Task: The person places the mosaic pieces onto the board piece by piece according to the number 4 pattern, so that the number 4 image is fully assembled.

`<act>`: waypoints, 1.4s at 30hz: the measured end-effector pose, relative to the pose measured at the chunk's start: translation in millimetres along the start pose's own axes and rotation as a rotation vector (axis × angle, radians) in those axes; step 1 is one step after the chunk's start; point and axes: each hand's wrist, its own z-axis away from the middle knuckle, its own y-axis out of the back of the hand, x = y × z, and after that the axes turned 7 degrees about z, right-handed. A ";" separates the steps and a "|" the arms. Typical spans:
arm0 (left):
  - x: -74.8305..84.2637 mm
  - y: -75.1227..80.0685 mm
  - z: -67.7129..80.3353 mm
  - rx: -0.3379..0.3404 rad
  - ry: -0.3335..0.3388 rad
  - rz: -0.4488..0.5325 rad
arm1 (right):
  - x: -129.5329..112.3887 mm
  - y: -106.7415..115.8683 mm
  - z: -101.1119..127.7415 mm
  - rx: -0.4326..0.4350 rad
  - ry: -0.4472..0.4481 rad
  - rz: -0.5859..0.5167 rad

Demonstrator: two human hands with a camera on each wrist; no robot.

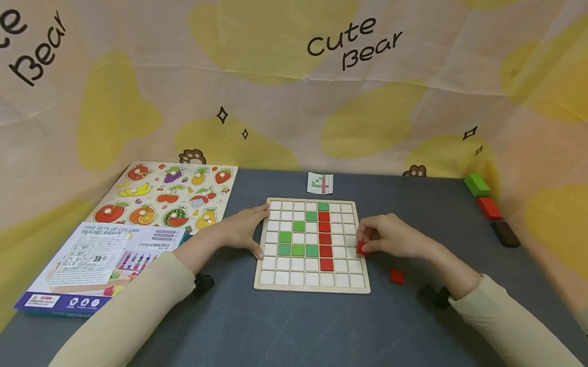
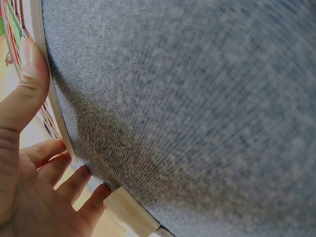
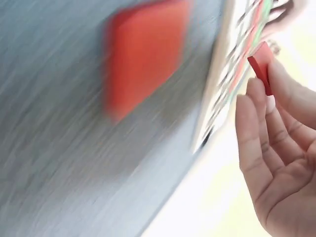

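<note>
The right hand (image 1: 395, 237) has its grip closed on a small red tile (image 1: 361, 248), pinched between thumb and fingertips just over the right edge of the wooden grid board (image 1: 312, 286). The left hand (image 1: 244, 229) rests flat against the board's left edge, grip open, fingers straight along the frame. A second red tile (image 1: 397, 276) lies on the grey counter (image 1: 300, 336) near the board's lower right corner – apart from both hands
</note>
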 end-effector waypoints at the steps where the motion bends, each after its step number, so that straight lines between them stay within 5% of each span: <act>1: 0.3 0.1 0.1 -0.001 0.000 -0.001 | -5.4 -1.4 -1.7 0.013 0.011 -0.001; 15: 3.2 1.4 0.7 -0.005 0.014 0.003 | -53.8 -34.1 -17.9 -0.023 0.102 -0.091; 23: 2.4 1.7 0.9 -0.002 0.003 0.006 | -59.3 -39.3 -19.4 -0.032 0.145 -0.021; 29: 1.5 1.3 0.8 -0.005 0.012 0.013 | -59.7 -38.9 -15.9 0.037 0.130 0.105; 35: 1.8 0.4 0.3 -0.008 0.009 0.006 | -41.0 -24.1 -1.4 0.016 0.072 0.077; 42: 1.5 0.7 0.3 -0.006 0.004 0.003 | 9.4 5.8 29.8 -0.199 0.039 -0.026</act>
